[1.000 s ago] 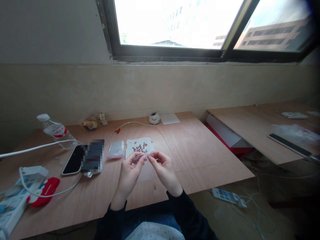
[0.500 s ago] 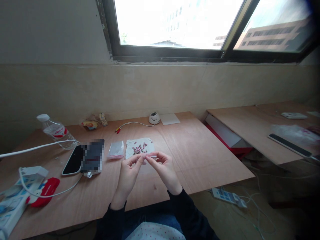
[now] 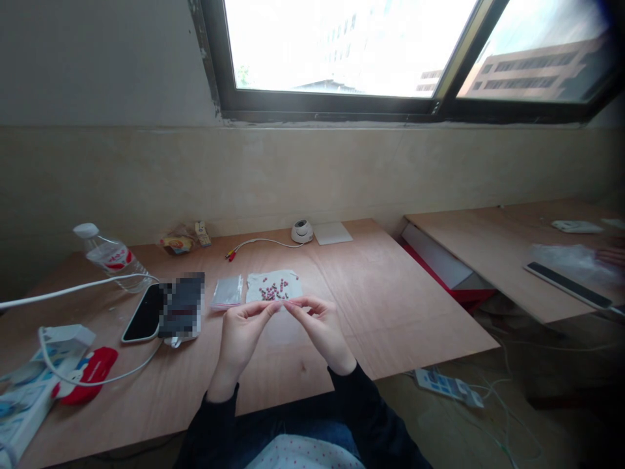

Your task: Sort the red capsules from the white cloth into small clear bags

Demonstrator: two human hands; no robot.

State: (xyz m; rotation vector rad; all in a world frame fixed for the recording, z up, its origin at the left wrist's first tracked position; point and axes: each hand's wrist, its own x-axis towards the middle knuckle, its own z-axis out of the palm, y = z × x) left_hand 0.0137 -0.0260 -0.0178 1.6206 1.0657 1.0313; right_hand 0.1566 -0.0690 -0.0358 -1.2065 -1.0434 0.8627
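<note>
My left hand (image 3: 244,335) and my right hand (image 3: 319,329) meet fingertip to fingertip above the table, both pinched closed. Between them hangs what looks like a small clear plastic bag (image 3: 283,332), faint against the wood, its top edge in my fingers. Just beyond my fingertips lies a white cloth (image 3: 254,281) with several small reddish beads (image 3: 274,288) scattered on it. To the left of the cloth is a stack of clear zip bags (image 3: 227,291) with a red strip along the near edge.
Left on the table (image 3: 390,312) are a phone (image 3: 142,316), a pixelated dark object (image 3: 180,306), a water bottle (image 3: 117,259), a red pouch (image 3: 92,374), a power strip (image 3: 29,407) and a white cable. A dome camera (image 3: 301,231) stands at the back beside a white card (image 3: 333,232).
My left hand has shifted a little to the left, its wrist swinging outward. My right hand stays almost in place, still pinching. At far right, another person's hand has come into view.
</note>
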